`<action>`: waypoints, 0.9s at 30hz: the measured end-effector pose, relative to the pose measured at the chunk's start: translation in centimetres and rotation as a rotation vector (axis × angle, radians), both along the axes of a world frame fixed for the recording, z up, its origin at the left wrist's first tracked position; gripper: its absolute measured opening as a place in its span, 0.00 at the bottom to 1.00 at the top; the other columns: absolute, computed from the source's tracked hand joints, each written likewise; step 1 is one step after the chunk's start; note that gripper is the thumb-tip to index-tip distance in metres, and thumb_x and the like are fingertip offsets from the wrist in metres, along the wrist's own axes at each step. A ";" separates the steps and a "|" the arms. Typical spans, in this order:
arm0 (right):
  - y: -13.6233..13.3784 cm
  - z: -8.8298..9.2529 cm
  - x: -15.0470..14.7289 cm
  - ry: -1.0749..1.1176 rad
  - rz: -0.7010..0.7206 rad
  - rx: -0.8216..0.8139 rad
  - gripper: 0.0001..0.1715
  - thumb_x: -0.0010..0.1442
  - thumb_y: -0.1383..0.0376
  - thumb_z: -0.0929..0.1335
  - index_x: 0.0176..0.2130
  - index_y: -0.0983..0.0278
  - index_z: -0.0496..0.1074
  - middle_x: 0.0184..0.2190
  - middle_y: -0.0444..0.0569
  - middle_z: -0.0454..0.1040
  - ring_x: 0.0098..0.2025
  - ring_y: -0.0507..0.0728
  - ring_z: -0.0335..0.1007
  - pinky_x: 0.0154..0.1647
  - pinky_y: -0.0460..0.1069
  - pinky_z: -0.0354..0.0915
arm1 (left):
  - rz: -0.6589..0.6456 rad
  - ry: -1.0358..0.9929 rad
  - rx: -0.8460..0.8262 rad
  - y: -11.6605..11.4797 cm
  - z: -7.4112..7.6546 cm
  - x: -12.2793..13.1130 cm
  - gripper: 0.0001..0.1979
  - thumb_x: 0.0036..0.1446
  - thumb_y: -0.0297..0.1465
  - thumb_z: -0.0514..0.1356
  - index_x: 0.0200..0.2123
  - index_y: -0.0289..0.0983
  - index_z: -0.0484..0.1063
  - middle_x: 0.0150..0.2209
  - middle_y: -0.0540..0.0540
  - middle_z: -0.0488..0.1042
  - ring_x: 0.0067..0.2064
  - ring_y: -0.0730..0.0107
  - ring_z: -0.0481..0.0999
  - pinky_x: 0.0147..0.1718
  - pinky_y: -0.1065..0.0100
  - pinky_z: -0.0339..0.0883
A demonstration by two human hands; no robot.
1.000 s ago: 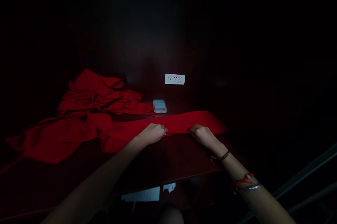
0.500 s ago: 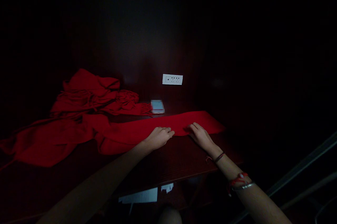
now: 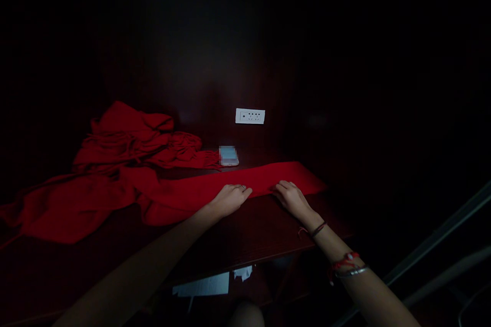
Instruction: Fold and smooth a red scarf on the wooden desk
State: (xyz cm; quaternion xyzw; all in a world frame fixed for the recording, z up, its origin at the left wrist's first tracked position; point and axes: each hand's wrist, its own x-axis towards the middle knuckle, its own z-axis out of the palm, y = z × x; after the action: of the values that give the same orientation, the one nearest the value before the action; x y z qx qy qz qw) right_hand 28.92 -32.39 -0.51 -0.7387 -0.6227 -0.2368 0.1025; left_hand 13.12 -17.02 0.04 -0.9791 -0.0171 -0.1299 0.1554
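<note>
My left grip (image 3: 231,199) and right grip (image 3: 292,200) touch the red cloth (image 3: 264,176) at its near edge. Whether they pinch it, I cannot tell

Left hand (image 3: 231,200): one small ring (image 3: 244,188), metallic glint, detail too dim to tell. Left forearm (image 3: 161,255): bare.

Right hand (image 3: 293,200): bare. Right forearm (image 3: 370,293): bare; three pieces worn, listed from the wrist upward: 
1. Thin dark reddish cord (image 3: 319,229), loose end hanging. 
2. Red knotted bracelet (image 3: 343,264), pale bead (image 3: 349,256), dangling tail. 
3. Slim silver bangle (image 3: 353,271), rounded, shiny.
</note>
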 end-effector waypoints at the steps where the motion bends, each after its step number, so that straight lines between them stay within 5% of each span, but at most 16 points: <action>1: 0.0 0.2 -0.2 0.008 0.017 0.005 0.10 0.57 0.64 0.58 0.35 0.64 0.65 0.30 0.49 0.66 0.33 0.53 0.60 0.36 0.47 0.55 | 0.004 0.003 -0.003 -0.1 0.1 0.0 0.11 0.53 0.23 0.48 0.40 0.36 0.61 0.35 0.43 0.69 0.36 0.65 0.70 0.29 0.69 0.62; 5: 0.7 0.6 -1.0 -0.020 0.108 -0.003 0.15 0.54 0.61 0.61 0.42 0.63 0.63 0.37 0.49 0.65 0.38 0.54 0.59 0.39 0.49 0.54 | 0.002 -0.012 -0.012 -0.1 0.1 -0.1 0.10 0.52 0.23 0.48 0.38 0.35 0.62 0.35 0.43 0.69 0.35 0.65 0.70 0.29 0.68 0.62; 12: 1.7 -0.4 -1.1 -0.082 0.101 -0.021 0.12 0.58 0.65 0.57 0.31 0.66 0.66 0.27 0.48 0.67 0.30 0.52 0.60 0.35 0.47 0.55 | 0.029 -0.028 -0.020 -0.1 -0.4 0.1 0.09 0.55 0.25 0.45 0.37 0.36 0.62 0.34 0.45 0.69 0.35 0.66 0.69 0.29 0.69 0.62; 21: 1.5 -0.6 -0.8 -0.044 0.087 -0.046 0.10 0.56 0.71 0.59 0.35 0.67 0.67 0.28 0.48 0.69 0.32 0.52 0.62 0.37 0.46 0.55 | -0.043 -0.076 -0.026 -0.5 -0.6 0.1 0.08 0.56 0.30 0.46 0.38 0.37 0.62 0.37 0.46 0.66 0.37 0.68 0.68 0.33 0.70 0.62; 27: 1.3 0.1 -1.9 -0.047 0.105 0.035 0.14 0.56 0.64 0.59 0.43 0.65 0.63 0.33 0.50 0.68 0.35 0.54 0.61 0.37 0.48 0.55 | -0.026 -0.086 -0.023 -0.4 -0.7 0.1 0.10 0.57 0.31 0.44 0.35 0.37 0.64 0.35 0.45 0.67 0.36 0.68 0.68 0.32 0.69 0.62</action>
State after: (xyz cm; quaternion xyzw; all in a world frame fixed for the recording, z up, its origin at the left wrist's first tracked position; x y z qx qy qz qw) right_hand 27.06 -31.06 -0.40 -0.6972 -0.6589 -0.2589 0.1130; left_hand 13.17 -17.41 -0.66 -0.9745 -0.0127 -0.1739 0.1416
